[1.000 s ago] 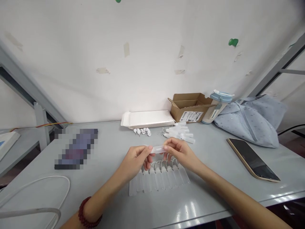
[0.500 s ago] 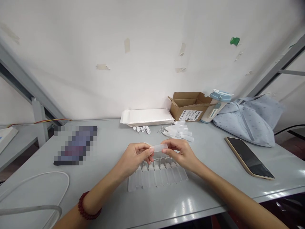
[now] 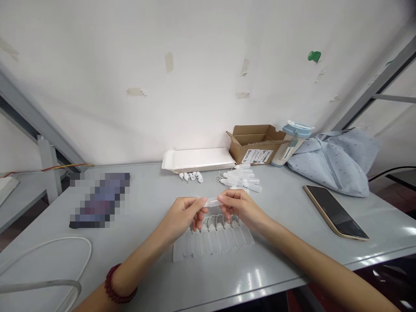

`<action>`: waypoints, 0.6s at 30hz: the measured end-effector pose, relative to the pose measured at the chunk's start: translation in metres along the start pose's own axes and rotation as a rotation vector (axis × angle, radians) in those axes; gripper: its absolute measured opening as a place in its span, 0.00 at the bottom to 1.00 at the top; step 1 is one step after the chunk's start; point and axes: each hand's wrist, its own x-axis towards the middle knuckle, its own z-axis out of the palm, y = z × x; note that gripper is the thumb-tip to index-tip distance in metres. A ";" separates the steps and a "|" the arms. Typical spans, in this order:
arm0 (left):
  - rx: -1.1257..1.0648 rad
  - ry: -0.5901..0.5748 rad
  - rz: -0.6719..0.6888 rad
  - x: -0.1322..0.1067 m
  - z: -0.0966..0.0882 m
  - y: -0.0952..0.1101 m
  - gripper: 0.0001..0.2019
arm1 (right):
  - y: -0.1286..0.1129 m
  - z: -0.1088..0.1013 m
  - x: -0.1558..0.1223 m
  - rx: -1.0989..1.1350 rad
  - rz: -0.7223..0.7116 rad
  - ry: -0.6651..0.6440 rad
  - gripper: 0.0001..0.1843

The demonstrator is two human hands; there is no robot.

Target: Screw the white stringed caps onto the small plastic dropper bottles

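Observation:
Between my two hands, a small translucent plastic bottle (image 3: 212, 202) lies on its side in the air. My left hand (image 3: 188, 210) pinches its left end with thumb and fingers, which hide that end. At the other end, the thumb and fingers of my right hand (image 3: 242, 206) are closed on the bottle. Just below, a row of several similar bottles (image 3: 211, 242) lies on the table, side by side, with thin looped straps at their tops. Behind my hands is a loose pile of more bottles (image 3: 242, 177). Several small white caps (image 3: 191, 176) lie left of that pile.
On the grey table (image 3: 156, 281) stand a white padded packet (image 3: 201, 159), an open cardboard box (image 3: 256, 145), a cup with a blue lid (image 3: 292, 141) and a light blue bag (image 3: 331, 162). A phone (image 3: 338, 212) lies right; a white cable (image 3: 87, 247) loops at left.
My right hand's thumb has shifted onto the front of the bottle, and its fingers have curled lower. The left fingers hang lower too. The whole view has shifted slightly.

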 end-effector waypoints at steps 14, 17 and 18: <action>0.197 0.060 0.217 -0.012 0.006 0.006 0.13 | 0.001 -0.006 0.000 0.272 0.151 -0.034 0.19; 0.248 0.086 0.279 -0.012 0.007 0.004 0.11 | 0.001 -0.006 0.001 0.287 0.171 -0.028 0.20; 0.267 0.093 0.306 -0.012 0.007 0.003 0.11 | 0.002 -0.006 0.001 0.290 0.174 -0.027 0.20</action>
